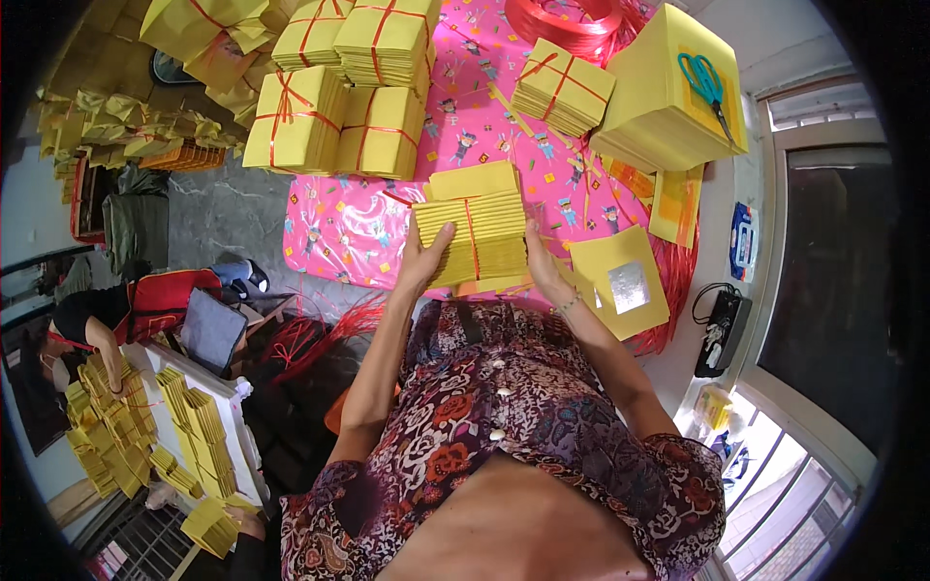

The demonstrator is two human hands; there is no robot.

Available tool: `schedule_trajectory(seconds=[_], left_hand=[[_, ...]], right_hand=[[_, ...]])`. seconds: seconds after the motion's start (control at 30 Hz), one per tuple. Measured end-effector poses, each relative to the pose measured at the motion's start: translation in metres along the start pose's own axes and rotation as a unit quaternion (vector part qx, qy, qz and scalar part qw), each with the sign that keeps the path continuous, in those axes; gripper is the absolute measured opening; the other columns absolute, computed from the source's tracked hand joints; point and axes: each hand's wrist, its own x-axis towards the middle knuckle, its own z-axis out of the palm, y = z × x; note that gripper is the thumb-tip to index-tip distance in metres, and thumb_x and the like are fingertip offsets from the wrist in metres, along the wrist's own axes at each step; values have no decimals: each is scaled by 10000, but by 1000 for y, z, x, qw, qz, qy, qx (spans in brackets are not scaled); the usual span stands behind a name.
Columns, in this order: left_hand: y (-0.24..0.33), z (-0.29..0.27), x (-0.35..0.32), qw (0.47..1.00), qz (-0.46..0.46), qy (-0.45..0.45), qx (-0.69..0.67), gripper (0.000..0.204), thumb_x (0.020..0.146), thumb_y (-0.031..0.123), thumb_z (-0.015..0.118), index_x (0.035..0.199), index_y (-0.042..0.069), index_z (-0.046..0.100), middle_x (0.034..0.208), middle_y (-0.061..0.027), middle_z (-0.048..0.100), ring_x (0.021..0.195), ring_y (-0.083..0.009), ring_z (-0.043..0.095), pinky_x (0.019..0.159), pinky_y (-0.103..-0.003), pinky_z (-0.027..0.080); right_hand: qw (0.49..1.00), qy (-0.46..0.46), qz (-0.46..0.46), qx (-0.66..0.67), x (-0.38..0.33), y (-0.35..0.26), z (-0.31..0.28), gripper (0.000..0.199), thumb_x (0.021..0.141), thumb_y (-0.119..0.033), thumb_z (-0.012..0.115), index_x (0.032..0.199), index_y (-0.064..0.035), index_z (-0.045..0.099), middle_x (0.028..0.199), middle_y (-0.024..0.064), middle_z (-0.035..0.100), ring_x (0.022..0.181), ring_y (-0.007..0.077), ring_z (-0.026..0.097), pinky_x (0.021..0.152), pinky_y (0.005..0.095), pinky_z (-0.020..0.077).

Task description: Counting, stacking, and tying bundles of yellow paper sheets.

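Between my two hands is a bundle of yellow paper, its layered edges facing me, with a red ribbon running across its middle. My left hand grips the left side, thumb on top. On the opposite side my right hand is closed against the right edge, its fingers partly hidden. More yellow paper shows just beyond the bundle. A loose yellow sheet with a silver square lies to the right of my right hand.
Several ribbon-tied yellow bundles stand on the pink patterned cloth. Far right are a tall yellow stack with teal scissors and a red ribbon coil. At lower left, another person's arm reaches over yellow paper bundles.
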Motion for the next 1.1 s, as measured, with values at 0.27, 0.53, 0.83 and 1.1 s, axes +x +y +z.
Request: schedule_trajectory(seconds=[0.27,0.53,0.83,1.1], left_hand=[[2,3,-4,999,-27,24,0,740,855,227,681,1416,48,232,1205,-112,533,1044,-180,545,865,-295,457],[1,-3,0,998,-43,6,-49,685,890,242,635,1416,48,240,1221,-114,520,1093,-182,519,916,-306,435],[11,7,-2,999,-25,31,-2,697,810,178,725,1357,26,320,1152,-123,576,1026,-189,569,869,-306,469],[9,4,-1,999,20,10,32,633,804,168,728,1308,15,376,1111,-121,595,992,-187,583,853,-306,477]], right_hand=[[997,1,-49,-68,9,16,-4,696,998,-473,150,1399,90,231,1466,224,244,1378,291,206,1130,334,162],[996,-12,-25,-85,0,12,-4,712,988,-516,159,1439,34,182,1492,187,207,1378,246,193,1129,329,159],[997,-45,-28,-63,13,0,-12,673,994,-494,156,1420,16,262,1466,173,277,1369,254,223,1128,329,159],[989,-101,29,-107,20,6,-29,686,991,-494,182,1433,29,205,1496,196,204,1404,265,149,1141,331,124]])
